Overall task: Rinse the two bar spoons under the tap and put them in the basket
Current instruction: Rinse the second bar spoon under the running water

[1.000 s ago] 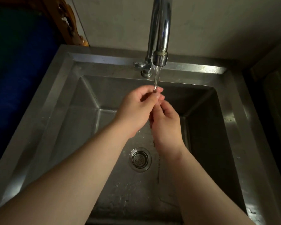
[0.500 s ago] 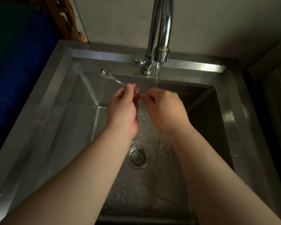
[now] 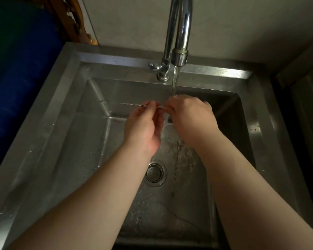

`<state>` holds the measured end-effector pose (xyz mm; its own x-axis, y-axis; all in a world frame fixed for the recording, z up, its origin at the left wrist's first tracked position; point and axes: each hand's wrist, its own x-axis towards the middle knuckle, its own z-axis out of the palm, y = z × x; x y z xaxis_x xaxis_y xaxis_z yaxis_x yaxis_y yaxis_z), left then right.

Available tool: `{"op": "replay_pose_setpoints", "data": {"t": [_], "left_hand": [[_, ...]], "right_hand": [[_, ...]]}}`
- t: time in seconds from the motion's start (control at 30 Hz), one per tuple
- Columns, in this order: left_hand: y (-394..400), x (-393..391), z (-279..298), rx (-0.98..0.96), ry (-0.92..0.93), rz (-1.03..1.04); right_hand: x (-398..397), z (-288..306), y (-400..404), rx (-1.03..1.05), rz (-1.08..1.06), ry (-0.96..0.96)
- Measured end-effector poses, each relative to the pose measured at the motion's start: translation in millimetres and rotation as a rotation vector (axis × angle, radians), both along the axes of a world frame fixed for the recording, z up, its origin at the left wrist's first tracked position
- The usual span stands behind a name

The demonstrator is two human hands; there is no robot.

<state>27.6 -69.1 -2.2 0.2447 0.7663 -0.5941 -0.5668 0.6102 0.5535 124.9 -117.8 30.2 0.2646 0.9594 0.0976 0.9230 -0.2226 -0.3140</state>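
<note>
Over a stainless steel sink [image 3: 65,112], both hands hold one bar spoon [image 3: 134,105] level and crosswise, just under the running tap [image 3: 179,51]. The left hand [image 3: 143,127] pinches the twisted stem between thumb and fingertips, and the bare stem runs out to the left of it toward the far left corner of the basin; its far end blurs into the steel wall, so the bowl cannot be made out. The right hand [image 3: 190,116] is closed over the stem's other end, knuckles up, and a short piece of stem shows in the small gap between the two hands. The water stream [image 3: 174,82] falls from the spout onto the far side of the right hand's fingers. On the basin floor a second bar spoon [image 3: 176,161] lies lengthwise, near to far, just right of the round drain strainer [image 3: 155,173], partly under the right forearm. The floor around it is wet and splashed.
</note>
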Motion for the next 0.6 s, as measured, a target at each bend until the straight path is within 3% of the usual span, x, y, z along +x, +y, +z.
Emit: {"op": "replay_pose_setpoints", "data": {"t": [0.1, 0.17, 0.4, 0.53, 0.6], "left_hand": [[5.3, -1.8, -7.2, -0.106, -0.001, 0.041], [7.3, -4.6, -12.2, -0.169, 0.000, 0.058], [7.7, -4.2, -20.6, -0.366, -0.191, 0.096], [3.9, 1.1, -25.9, -0.458, -0.255, 0.055], [-1.2, 4.0, -27.2, -0.484, -0.252, 0.022]], "right_hand": [[-0.2, 0.9, 4.4, 0.015, 0.024, -0.094], [4.1, 5.5, 4.3, 0.038, 0.005, -0.042], [-8.7, 17.3, 0.2, 0.262, -0.214, 0.692], [-19.9, 17.7, 1.2, 0.373, -0.227, 0.869], [-23.3, 15.0, 0.5, 0.397, -0.206, 0.844]]}}
